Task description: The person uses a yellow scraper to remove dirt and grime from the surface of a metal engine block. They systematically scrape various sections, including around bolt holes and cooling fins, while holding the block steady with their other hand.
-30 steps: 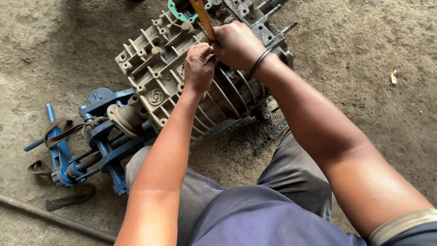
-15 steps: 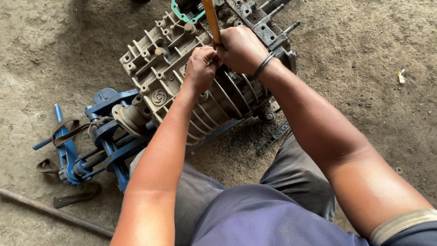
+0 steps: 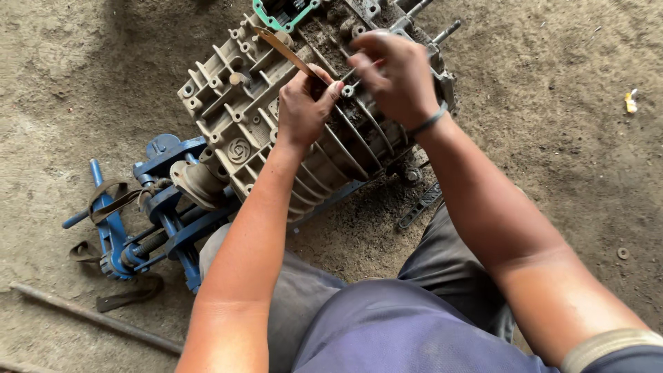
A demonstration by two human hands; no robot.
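Tilting tool (image 3: 286, 52) left vs. earlier

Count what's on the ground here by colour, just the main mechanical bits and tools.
Grey: 1, the ribbed casing
Blue: 1, the jack frame
Green: 1, the gasket
Dark metal: 2, the rod and flat bar
Total: 5

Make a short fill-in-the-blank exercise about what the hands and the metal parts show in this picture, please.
1. The left hand holds a flat metal ____.
2. The ribbed gearbox rests on a stand painted ____.
3. The gasket at the gearbox opening is ____.
4. The right hand wears a dark ____ on its wrist.

Missing words: bar; blue; green; band
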